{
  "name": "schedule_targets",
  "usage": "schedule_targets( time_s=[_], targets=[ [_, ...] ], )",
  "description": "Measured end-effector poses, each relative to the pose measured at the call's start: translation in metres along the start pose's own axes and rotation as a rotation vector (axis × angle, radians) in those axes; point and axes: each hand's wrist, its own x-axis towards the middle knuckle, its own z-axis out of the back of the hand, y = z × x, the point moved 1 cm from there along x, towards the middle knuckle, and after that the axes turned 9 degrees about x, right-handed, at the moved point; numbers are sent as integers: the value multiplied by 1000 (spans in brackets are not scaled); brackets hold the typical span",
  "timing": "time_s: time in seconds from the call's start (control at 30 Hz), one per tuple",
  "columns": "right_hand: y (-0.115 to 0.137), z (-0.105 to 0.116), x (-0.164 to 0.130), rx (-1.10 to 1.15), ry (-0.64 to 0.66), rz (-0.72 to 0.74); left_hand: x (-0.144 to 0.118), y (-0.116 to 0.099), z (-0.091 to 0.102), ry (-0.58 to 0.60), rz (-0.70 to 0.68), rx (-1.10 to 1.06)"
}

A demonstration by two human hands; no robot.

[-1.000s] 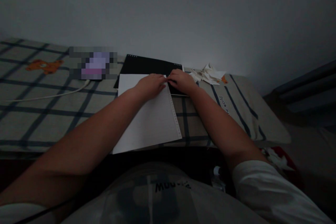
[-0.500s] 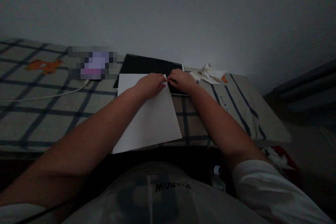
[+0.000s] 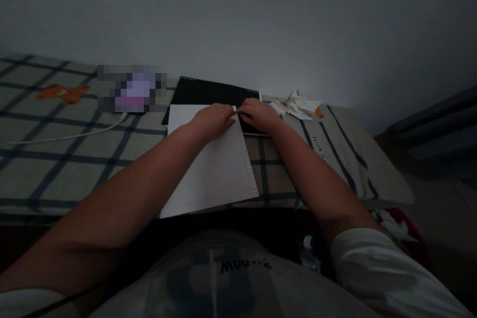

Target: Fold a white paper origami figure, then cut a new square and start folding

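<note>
A dim room, seen from above a person's own arms, which are reaching forward over a bed [image 3: 55, 159] covered in a checked sheet. A white sheet of paper [image 3: 216, 169] is lying flat on the bed in the middle of the scene, its near edge reaching the bed's near edge and its far right corner resting over a black folder [image 3: 208, 93] by the wall. The left hand [image 3: 213, 120] is lying on the far part of the paper, fingers curled toward that corner, and the right hand [image 3: 258, 114] is meeting it from the right; both hands are nearly closed, and their fingertips seem to be pinching the small upturned corner between them, though the light is too poor to be sure. The paper is looking thin, light and limp, with a row of punched holes running down its right edge; it is likely to crease or tear easily, so the corner or the plain edge is the safest place to take hold. To the far right, a heap of paper scraps [image 3: 296, 104] is sitting near the wall. To the left, a white cable [image 3: 74, 134] is trailing across the sheet.
</note>
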Motion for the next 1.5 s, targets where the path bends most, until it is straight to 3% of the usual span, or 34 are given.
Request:
schedule_targets(
  time_s=[0.27,0.5,1.2,1.5],
  targets=[
    [2,3,1,-10,14,-29,-1,1,0,0,19,-21],
    [-1,2,0,19,1,-32,1,-1,-1,1,-53,9],
    [5,5,4,6,69,-38,2,0,0,5,-4,-14],
    [4,5,-1,12,35,-7,3,3,-4,-22,-33,-16]
  ],
)
